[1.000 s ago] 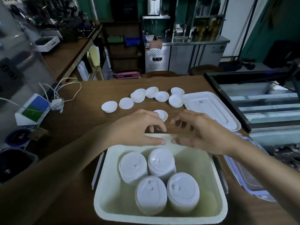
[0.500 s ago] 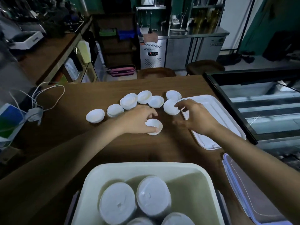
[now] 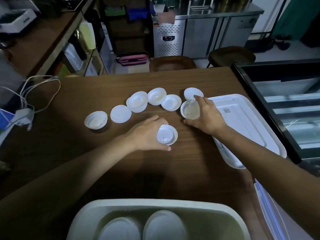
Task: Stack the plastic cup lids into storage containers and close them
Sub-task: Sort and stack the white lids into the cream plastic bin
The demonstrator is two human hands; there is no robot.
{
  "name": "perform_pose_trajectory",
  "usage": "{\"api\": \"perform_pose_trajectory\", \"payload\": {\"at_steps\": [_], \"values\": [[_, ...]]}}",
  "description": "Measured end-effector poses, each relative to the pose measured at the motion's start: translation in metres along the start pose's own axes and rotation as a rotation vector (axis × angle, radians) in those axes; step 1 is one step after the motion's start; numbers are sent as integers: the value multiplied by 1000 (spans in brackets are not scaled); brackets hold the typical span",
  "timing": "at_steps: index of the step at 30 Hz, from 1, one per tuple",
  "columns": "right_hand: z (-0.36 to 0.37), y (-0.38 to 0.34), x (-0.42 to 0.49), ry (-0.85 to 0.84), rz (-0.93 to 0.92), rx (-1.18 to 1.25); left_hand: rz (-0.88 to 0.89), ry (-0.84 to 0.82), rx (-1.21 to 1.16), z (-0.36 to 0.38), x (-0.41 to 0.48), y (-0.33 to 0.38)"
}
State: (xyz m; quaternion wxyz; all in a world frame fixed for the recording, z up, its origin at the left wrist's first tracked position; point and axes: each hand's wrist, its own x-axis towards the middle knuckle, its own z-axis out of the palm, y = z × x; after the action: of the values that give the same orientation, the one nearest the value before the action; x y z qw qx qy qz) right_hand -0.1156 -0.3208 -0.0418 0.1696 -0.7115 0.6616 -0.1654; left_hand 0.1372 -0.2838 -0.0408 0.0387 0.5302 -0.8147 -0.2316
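Brown wooden table [image 3: 86,94] with scattered lids [image 3: 120,113], steel counter [image 3: 199,28] behind.

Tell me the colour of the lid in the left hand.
White. The lid shows best in the head view.

The room is sitting dim, with pale light coming from the far right. Soft shadows are pooling on the wooden table [image 3: 86,94] under the arms [image 3: 78,170]. Straight edges are bowing toward the corners, and the nearby storage container [image 3: 155,202] is blurring.
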Motion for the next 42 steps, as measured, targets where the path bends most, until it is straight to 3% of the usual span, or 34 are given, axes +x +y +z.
{"api": "perform_pose_trajectory", "payload": {"at_steps": [11, 18, 30, 33, 42], "values": [[-14, -19, -29, -47, -114, 199, 11, 34, -199, -24, -34, 4], [-30, -48, -69, -110, -212, 245, 20, 48, -193, -46, -86, 12], [-71, -107, -162, -115, -432, 386, 129, 218, -238, -80, -194, 34], [-78, -121, -188, -140, -415, 439, 136, 249, -220, -80, -215, 35], [-90, -130, -247, -147, -445, 321, 201, 206, -271, -73, -263, 39]]}}
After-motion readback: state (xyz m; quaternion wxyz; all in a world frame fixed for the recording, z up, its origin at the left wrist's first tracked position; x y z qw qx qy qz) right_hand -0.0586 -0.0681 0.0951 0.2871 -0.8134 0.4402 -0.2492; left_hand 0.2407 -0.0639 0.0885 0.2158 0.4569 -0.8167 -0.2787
